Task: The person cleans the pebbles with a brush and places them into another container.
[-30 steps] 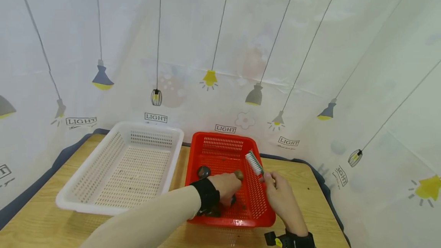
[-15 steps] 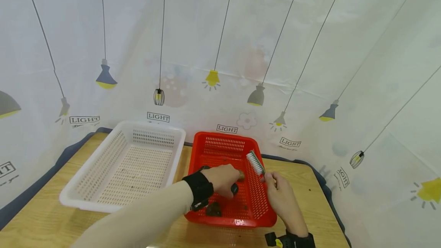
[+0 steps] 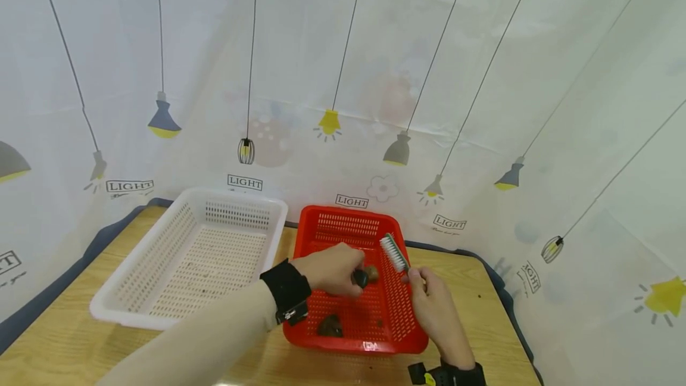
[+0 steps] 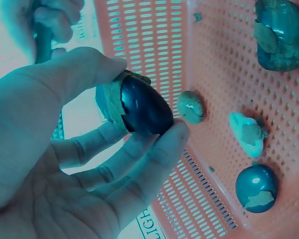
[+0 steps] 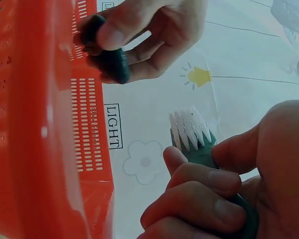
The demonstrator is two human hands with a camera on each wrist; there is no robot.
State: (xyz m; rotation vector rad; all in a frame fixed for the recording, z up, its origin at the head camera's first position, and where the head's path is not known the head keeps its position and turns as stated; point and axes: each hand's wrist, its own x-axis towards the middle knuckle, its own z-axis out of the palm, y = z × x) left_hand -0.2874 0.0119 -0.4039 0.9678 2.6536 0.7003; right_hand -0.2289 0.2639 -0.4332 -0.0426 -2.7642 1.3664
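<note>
My left hand (image 3: 331, 268) is raised over the red basket (image 3: 370, 347), pinching a smooth black stone (image 4: 148, 107) between thumb and fingertips. A patch of dried mud covers one side of that stone. At the basket's right side, my right hand (image 3: 436, 305) grips a green brush (image 3: 395, 254) by its handle, white bristles facing left and apart from the stone. In the left wrist view, a large dark stone (image 4: 284, 42), a tan stone (image 4: 191, 107), a white stone (image 4: 246, 134) and a round dark stone (image 4: 256, 188) lie in the basket, most bearing mud.
A white perforated basket (image 3: 102, 308) stands to the left on the wooden table (image 3: 477, 279). Behind the table hangs a pale curtain (image 3: 321, 46) printed with lamps. Mud crumbs lie in the red basket.
My left hand has lifted the black stone from the front of the red basket, moving up and away, uncovering a dark stone near the front. The right hand with the brush stays nearly in place.
</note>
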